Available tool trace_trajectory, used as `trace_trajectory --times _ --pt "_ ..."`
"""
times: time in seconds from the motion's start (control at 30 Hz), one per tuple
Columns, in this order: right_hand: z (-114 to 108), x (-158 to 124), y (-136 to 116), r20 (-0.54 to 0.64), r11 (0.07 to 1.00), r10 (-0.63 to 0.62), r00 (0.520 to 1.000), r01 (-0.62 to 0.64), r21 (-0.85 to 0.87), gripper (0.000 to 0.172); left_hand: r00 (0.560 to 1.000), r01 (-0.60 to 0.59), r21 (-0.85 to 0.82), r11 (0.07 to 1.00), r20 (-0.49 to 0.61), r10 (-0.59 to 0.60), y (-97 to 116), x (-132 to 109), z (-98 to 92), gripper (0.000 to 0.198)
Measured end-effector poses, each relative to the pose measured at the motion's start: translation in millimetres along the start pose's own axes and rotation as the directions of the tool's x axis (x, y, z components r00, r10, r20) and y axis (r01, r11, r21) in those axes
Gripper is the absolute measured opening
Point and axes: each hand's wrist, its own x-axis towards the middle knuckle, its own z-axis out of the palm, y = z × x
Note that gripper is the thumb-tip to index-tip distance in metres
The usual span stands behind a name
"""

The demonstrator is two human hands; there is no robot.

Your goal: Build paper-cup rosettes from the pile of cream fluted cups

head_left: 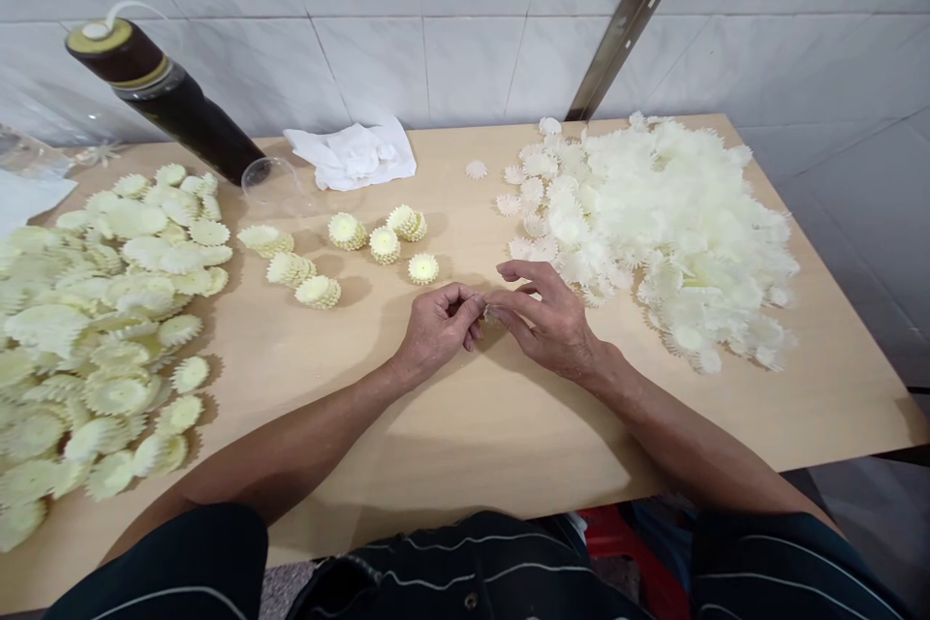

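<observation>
My left hand (438,329) and my right hand (553,322) meet over the middle of the table, fingertips almost touching. Between them is a small pale toothed disc (490,315), mostly covered by the fingers. The left thumb and fingers pinch together at it; the right thumb and index finger close on its other side, other fingers raised. Just beyond my hands stands a short pale-yellow toothed stack (423,268), with several similar stacks (318,292) to its left. A heap of loose translucent toothed discs (675,213) spreads to the right of my right hand.
A large pile of yellowish toothed pieces (120,392) covers the table's left side. Along the back are a dark bottle (189,111) with a white loop, a clear plastic lid (272,182) and crumpled white tissue (356,155). A tiled wall (480,68) borders the wooden table (465,436).
</observation>
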Motion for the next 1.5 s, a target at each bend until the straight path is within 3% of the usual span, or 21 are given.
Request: trace_trajectory --times 0.37,0.53,0.6,0.67,0.77,0.83,0.9,1.03,1.23,1.4,1.5 --pt "-1 -1 0 -0.031 0.998 -0.054 0.998 0.055 0.036 0.018 1.000 -0.002 0.009 1.000 -0.018 0.002 1 0 0.0 0.056" --pt "3 -1 3 -0.049 0.999 0.030 0.998 -0.030 0.014 0.017 1.000 -0.010 -0.018 1.000 0.007 0.010 1 0 -1.0 0.052" --pt "3 -1 3 -0.076 0.988 0.135 0.988 -0.128 0.091 0.016 1.000 -0.025 -0.027 0.999 0.008 0.026 1 0 -1.4 0.050" --pt "2 1 1 -0.024 0.926 0.324 0.946 -0.312 0.212 0.021 0.999 -0.043 -0.032 0.999 0.003 0.043 0 0 -1.6 0.049" --pt "-4 6 -2 0.230 0.714 0.560 0.796 -0.605 0.354 0.038 0.998 -0.063 -0.033 0.997 -0.002 0.063 -1 0 -1.6 0.047" --pt "-7 9 -3 0.370 0.604 0.598 0.711 -0.703 0.375 0.043 0.998 -0.069 -0.030 0.997 -0.004 0.069 -2 0 -1.4 0.046" --pt "-8 11 -4 0.410 0.569 0.611 0.677 -0.736 0.367 0.045 0.998 -0.070 -0.022 0.997 -0.003 0.070 -2 -1 -1.2 0.045" --pt "-7 11 -5 0.364 0.595 0.630 0.686 -0.727 0.342 0.041 0.998 -0.060 0.004 0.998 -0.009 0.060 -3 -1 -0.8 0.045" --pt "-8 10 -6 0.313 0.717 0.558 0.769 -0.636 0.285 0.025 0.999 -0.039 0.030 0.999 -0.028 0.039 -5 -1 -1.0 0.046" --pt "-3 6 -4 0.246 0.695 0.604 0.758 -0.653 0.301 0.020 0.998 -0.047 0.020 0.999 -0.039 0.048 -4 0 -1.0 0.047" --pt "1 4 -4 0.153 0.725 0.600 0.785 -0.615 0.311 0.019 0.999 -0.046 0.004 0.999 -0.028 0.046 -5 0 -0.5 0.049"
